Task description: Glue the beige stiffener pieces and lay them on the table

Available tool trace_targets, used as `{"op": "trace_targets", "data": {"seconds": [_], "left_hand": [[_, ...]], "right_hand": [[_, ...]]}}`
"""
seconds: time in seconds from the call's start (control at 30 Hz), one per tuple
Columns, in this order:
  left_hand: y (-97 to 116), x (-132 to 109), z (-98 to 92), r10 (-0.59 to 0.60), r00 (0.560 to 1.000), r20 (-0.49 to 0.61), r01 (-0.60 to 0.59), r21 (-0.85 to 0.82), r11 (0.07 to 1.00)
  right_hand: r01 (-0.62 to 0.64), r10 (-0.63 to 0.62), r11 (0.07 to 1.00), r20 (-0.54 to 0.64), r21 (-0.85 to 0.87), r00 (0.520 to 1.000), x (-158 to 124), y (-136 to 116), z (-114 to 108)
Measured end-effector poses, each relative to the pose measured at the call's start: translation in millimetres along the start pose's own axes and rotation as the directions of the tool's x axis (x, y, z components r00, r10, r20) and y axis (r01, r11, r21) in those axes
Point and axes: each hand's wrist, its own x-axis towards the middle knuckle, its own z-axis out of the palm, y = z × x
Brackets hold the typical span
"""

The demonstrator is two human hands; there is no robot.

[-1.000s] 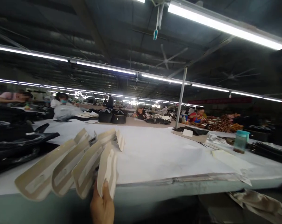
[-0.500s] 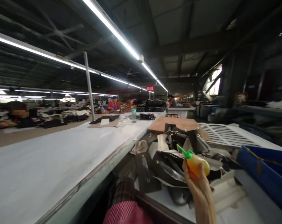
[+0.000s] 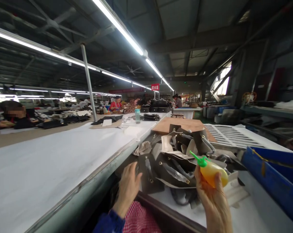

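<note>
Newly risen into view, the left hand (image 3: 128, 181) is spreading open-fingered against dark leather pieces (image 3: 170, 168) heaped beside the long white table (image 3: 51, 161). Rightward, the right hand (image 3: 213, 197) is gripping a yellow squeeze bottle (image 3: 213, 171), its green nozzle pointing up-left, its base hidden behind fingers.
</note>
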Motion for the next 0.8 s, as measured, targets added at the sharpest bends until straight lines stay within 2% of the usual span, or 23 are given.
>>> {"op": "trace_targets", "data": {"seconds": [0.07, 0.13, 0.2, 0.27, 0.37, 0.47, 0.53, 0.63, 0.73, 0.8], "left_hand": [[8.6, 13.8, 43.0, -0.029, 0.99, 0.135, 0.027, 0.019, 0.999], [14.6, 20.8, 74.0, 0.003, 0.968, 0.251, 0.0, -0.012, 1.0], [17.9, 24.2, 89.8, 0.02, 0.95, 0.313, 0.001, -0.068, 0.998], [18.0, 27.4, 93.1, -0.02, 0.944, 0.329, 0.066, -0.131, 0.989], [12.2, 33.0, 82.5, -0.138, 0.942, 0.305, 0.225, -0.274, 0.935], [3.5, 32.7, 59.2, -0.265, 0.933, 0.245, 0.355, -0.495, 0.793], [-1.0, 25.5, 38.4, -0.352, 0.906, 0.235, 0.415, -0.66, 0.626], [-4.6, 2.8, 3.1, -0.436, 0.853, 0.288, 0.443, -0.841, 0.31], [-8.0, -31.4, -28.3, -0.451, 0.821, 0.351, 0.421, -0.905, 0.063], [-11.9, -55.1, -41.0, -0.467, 0.788, 0.401, 0.433, -0.9, -0.041]], "right_hand": [[0.001, -0.001, 1.0, 0.017, -0.007, 1.0, 2.1, 1.3, -4.7], [-0.011, 0.012, 1.0, 0.036, -0.014, 0.999, 4.2, 3.3, -9.9], [-0.03, 0.031, 0.999, 0.047, -0.02, 0.998, 4.5, 5.3, -14.1], [-0.056, 0.058, 0.998, 0.053, -0.026, 0.997, 1.7, 6.1, -15.6], [-0.108, 0.11, 0.993, 0.041, -0.044, 0.993, -7.9, 3.7, -11.5], [-0.172, 0.173, 0.984, 0.003, -0.049, 0.985, -20.8, 2.2, -1.2], [-0.223, 0.222, 0.974, -0.029, -0.036, 0.975, -30.8, 7.8, 7.8], [-0.355, 0.354, 0.935, -0.042, -0.008, 0.934, -49.5, 32.4, 22.4], [-0.508, 0.508, 0.861, -0.013, 0.007, 0.861, -72.7, 72.9, 34.5], [-0.595, 0.595, 0.804, 0.01, 0.001, 0.804, -89.2, 102.4, 38.2]]}}
